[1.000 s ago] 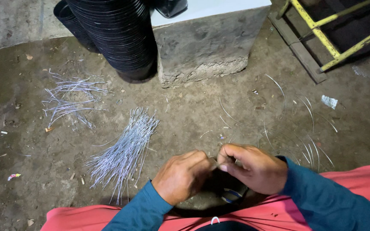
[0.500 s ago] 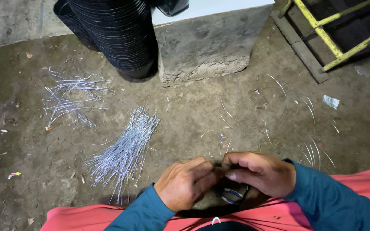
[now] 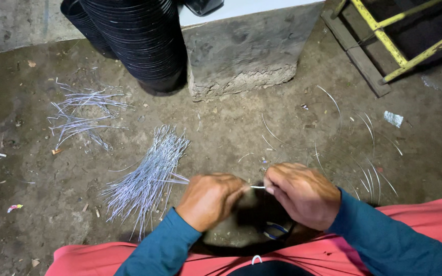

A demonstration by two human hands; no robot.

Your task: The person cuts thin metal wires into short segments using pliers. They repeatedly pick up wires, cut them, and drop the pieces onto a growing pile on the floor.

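Low in the frame, both hands, left hand [image 3: 210,200] and right hand [image 3: 303,193], pinch a thin wire [image 3: 257,187], likely light, springy, best gripped near its ends.

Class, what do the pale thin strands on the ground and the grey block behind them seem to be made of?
Pale thin strands: probably metal wire, shiny silvery finish, holding stiff straight lines. Grey block: looks like concrete, rough matt face, crumbling along its lower edge.

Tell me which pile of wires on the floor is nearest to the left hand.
The dense straight bundle, just beside the left hand. The other pile is loose, tangled and farther off.
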